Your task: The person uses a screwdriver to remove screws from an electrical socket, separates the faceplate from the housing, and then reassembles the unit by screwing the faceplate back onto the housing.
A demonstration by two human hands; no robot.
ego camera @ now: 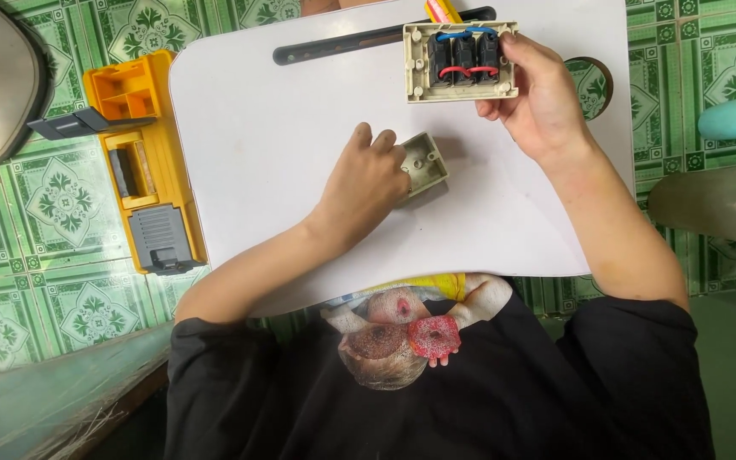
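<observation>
Switch plate point(462, 61), its back with red and blue wires facing up, is gripped at its edge by the right hand point(538, 98). Left hand point(366, 183) curls over a beige mounting box point(424, 162) on the white lap table point(257, 128). Well left of it, on the green tiles, lies a yellow tool case point(142, 158).

Your switch plate point(460, 61) was beige with black switch bodies and red and blue wires; the box point(425, 162) matched its beige. The table point(266, 153) was white, the toolbox point(142, 162) yellow with grey inserts, the floor tiles point(61, 204) green with leafy patterns, and your shirt point(513, 383) black.
</observation>
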